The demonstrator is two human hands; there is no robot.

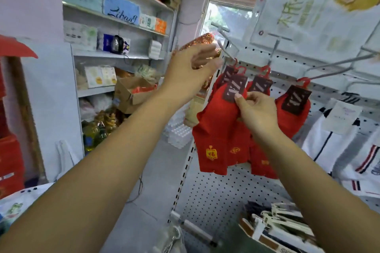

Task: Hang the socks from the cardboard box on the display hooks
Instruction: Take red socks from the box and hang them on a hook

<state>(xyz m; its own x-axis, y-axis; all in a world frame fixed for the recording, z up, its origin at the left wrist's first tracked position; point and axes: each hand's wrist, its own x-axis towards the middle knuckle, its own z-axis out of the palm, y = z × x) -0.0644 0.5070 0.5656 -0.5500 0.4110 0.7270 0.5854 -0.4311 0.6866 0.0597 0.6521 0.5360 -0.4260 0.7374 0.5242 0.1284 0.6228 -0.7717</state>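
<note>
A pair of red socks [216,129] with a dark brown card label [234,88] and a red plastic hanger hangs at the front of a metal display hook [228,52] on the white pegboard [216,197]. My right hand [257,111] pinches the lower edge of that label. My left hand [193,70] is raised beside the hook's tip, fingers loosely spread and holding nothing. More red sock pairs [296,117] hang on the hooks to the right. A cardboard box [131,96] with red items sits on the shelf to the left.
White striped socks [333,144] hang lower right. Large white packs [312,6] hang above. Shelves [115,55] of packaged goods fill the left wall. A box of packets [283,226] lies bottom right; oil bottles [100,129] stand low on the left.
</note>
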